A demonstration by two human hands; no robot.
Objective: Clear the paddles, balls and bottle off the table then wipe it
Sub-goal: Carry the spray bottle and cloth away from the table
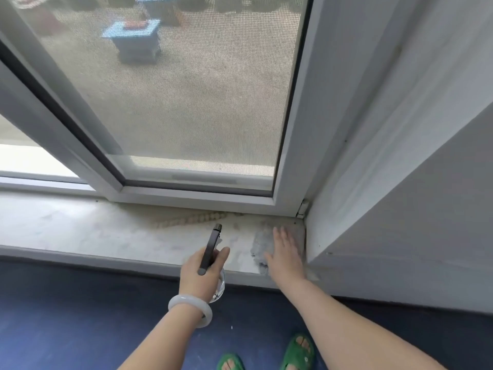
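My left hand [198, 276] grips a clear spray bottle [219, 288] by its neck. The bottle's dark trigger head [210, 248] points up and away over a white windowsill [80, 228]. My right hand [284, 253] lies flat, fingers straight, on a grey cloth [258, 248]. The cloth is spread on the sill's right end, close to the wall corner. No table, paddles or balls are in view.
A string of pale beads [192, 220] lies along the back of the sill under the window frame [197, 194]. A mesh screen fills the window above. The white wall [400, 182] closes off the right side. Below are dark blue floor and my green sandals [298, 348].
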